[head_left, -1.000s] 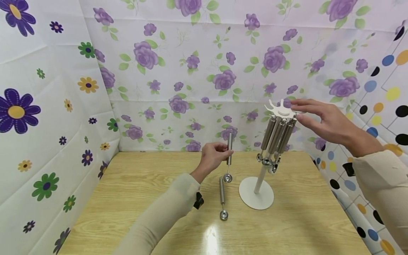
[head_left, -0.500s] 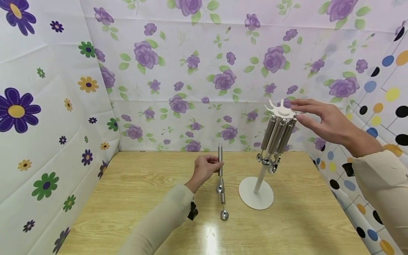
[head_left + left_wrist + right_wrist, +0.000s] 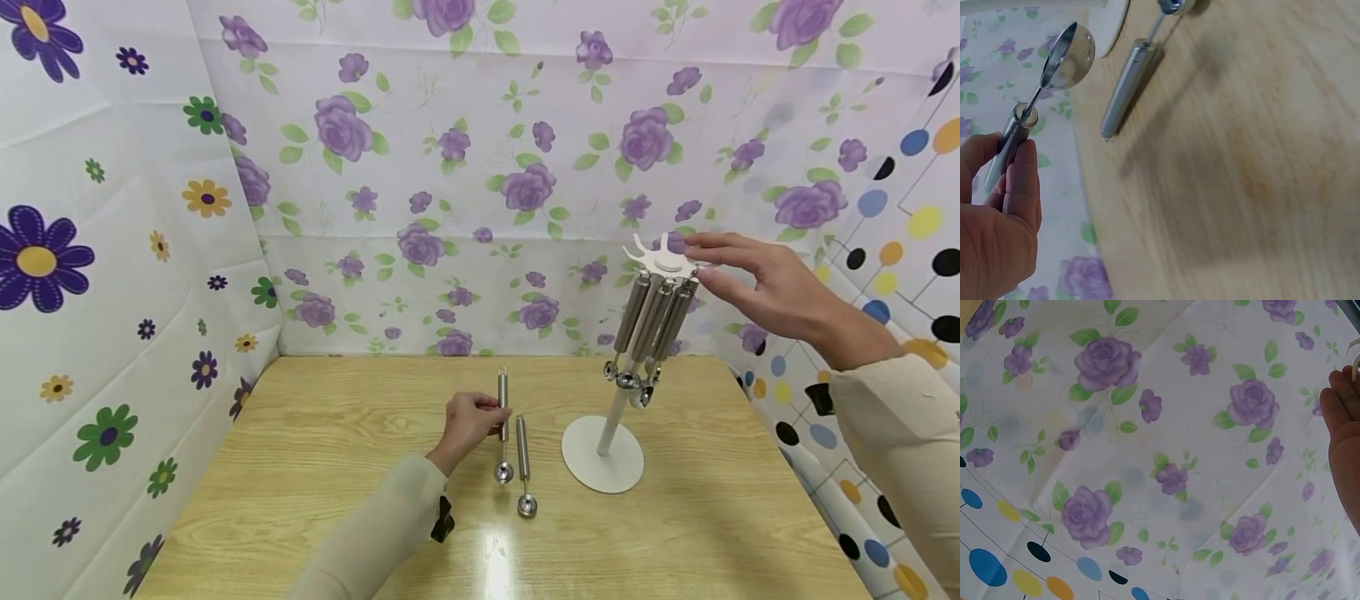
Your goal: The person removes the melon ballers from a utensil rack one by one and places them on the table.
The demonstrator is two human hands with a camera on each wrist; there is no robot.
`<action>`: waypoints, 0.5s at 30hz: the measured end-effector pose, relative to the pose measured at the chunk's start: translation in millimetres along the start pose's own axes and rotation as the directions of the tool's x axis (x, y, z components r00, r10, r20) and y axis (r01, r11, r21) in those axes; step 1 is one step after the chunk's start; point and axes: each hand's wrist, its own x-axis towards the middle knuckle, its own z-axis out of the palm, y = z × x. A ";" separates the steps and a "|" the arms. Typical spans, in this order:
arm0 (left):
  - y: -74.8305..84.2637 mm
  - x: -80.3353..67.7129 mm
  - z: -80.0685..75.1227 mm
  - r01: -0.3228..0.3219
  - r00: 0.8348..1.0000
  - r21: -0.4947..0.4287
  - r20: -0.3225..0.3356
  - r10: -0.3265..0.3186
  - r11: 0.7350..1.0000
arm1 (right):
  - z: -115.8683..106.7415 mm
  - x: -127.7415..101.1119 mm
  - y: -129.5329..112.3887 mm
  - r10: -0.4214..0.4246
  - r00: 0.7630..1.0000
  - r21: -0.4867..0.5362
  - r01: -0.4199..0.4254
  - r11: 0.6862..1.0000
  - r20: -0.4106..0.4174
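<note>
My left hand (image 3: 468, 421) grips a steel scoop (image 3: 502, 425) by its handle, upright, bowl down just above the wooden table (image 3: 300, 467). The left wrist view shows the same scoop (image 3: 1054, 81) pinched in my fingers (image 3: 1019, 181). A second scoop (image 3: 523, 462) lies flat on the table just right of it; it shows in the left wrist view too, scoop (image 3: 1129, 84). My right hand (image 3: 750, 279) rests with straight fingers on the white slotted top (image 3: 663, 260) of a white stand (image 3: 603, 462), from which several steel utensils (image 3: 651, 321) hang.
Floral sheets wall in the table at the back (image 3: 480, 167) and left (image 3: 97, 275); a dotted sheet (image 3: 892, 242) hangs on the right. The right wrist view shows only floral sheet (image 3: 1147, 456) and the edge of my hand (image 3: 1344, 437).
My left hand has carried the scoop down and to the left, from beside the stand to just above the table next to the lying scoop. The right hand has not moved.
</note>
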 end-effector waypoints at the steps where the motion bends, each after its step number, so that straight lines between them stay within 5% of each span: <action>1: -2.1 -0.7 -0.6 0.004 1.000 -0.002 0.000 -0.004 1.000 | 0.1 -0.1 0.2 0.001 1.000 0.001 -0.001 1.000 -0.001; 15: -37.0 -7.8 -3.4 0.077 0.997 0.108 -0.004 -0.077 0.991 | 0.6 -0.2 0.3 -0.002 1.000 0.011 0.002 1.000 -0.004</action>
